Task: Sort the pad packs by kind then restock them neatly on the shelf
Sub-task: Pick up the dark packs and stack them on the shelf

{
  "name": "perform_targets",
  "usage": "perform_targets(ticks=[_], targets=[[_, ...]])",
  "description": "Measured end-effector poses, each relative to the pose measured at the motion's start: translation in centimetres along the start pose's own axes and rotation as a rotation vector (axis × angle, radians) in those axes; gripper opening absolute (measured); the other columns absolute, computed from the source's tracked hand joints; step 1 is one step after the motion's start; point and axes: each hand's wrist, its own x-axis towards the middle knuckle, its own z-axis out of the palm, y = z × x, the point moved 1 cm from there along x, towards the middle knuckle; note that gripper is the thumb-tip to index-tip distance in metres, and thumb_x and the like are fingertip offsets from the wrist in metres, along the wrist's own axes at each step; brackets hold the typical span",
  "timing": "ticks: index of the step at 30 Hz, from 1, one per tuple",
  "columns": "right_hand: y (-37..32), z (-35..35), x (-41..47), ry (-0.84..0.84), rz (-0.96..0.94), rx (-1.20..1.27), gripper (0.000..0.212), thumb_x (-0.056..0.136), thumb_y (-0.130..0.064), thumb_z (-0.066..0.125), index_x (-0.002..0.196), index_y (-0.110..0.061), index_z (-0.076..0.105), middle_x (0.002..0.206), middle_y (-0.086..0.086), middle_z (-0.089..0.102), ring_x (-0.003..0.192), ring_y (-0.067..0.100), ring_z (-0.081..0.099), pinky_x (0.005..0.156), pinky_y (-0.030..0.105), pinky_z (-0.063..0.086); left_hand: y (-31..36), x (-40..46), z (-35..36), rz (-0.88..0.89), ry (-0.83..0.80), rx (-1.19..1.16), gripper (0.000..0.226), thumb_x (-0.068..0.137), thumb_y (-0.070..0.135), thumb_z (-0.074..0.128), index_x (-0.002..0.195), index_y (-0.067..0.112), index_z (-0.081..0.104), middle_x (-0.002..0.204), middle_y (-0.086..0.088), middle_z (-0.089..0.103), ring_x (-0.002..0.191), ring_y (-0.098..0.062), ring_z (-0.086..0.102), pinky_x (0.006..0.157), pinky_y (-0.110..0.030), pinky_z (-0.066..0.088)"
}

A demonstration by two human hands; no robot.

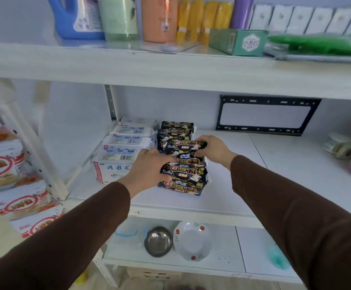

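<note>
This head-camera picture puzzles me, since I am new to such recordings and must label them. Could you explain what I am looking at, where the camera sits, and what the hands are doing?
There is no machine here. A person wears one wide-angle camera on the head, looking forward and down, so you see their own two arms in brown sleeves reaching into a white shelf.

On that shelf stand two rows of pad packs: white packs on the left and black packs beside them.

The left hand rests against the left side of the black row. The right hand grips one black pack in the middle of that row.

The shelf above holds bottles and boxes; the one below holds a steel bowl and a white bowl.
</note>
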Motion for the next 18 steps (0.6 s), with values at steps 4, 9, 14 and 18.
perform_targets(ticks=[4,9,14,18], targets=[[-1.4,1.4,3.1,-0.064,-0.038,-0.030,0.057,0.077,-0.024,0.080,0.131,-0.018,0.062,0.125,0.007,0.060,0.108,0.025,0.057,0.086,0.030,0.044,-0.8,1.8,0.7,-0.040,0.019,0.069,0.052,0.082,0.055,0.070,0.130,0.041,0.058,0.120,0.004,0.060,0.114,-0.017,0.047,0.099,-0.038,0.030],[-1.5,3.2,5.5,-0.101,-0.085,-0.040,0.051,0.079,-0.021,0.075,0.129,-0.019,0.063,0.126,0.006,0.060,0.105,0.023,0.058,0.081,0.027,0.042,-2.2,3.7,1.0,-0.115,-0.041,0.166,0.052,0.085,0.059,0.064,0.132,0.039,0.054,0.120,0.000,0.061,0.114,-0.020,0.049,0.105,-0.042,0.030],[0.5,3.3,6.2,-0.065,-0.088,-0.002,0.048,0.082,-0.016,0.075,0.128,-0.013,0.063,0.124,0.005,0.056,0.108,0.022,0.057,0.086,0.024,0.042,-3.5,4.5,1.6,-0.114,-0.110,0.254,0.062,0.086,0.064,0.057,0.141,0.039,0.045,0.128,0.008,0.059,0.121,-0.019,0.045,0.107,-0.045,0.029],[1.9,3.0,6.3,-0.084,-0.064,0.081,0.048,0.082,-0.026,0.077,0.127,-0.019,0.061,0.123,0.004,0.049,0.105,0.022,0.056,0.089,0.031,0.046,-4.2,4.9,1.8,-0.110,-0.124,0.241,0.071,0.080,0.067,0.061,0.142,0.041,0.040,0.134,0.009,0.056,0.124,-0.019,0.043,0.108,-0.046,0.027]])
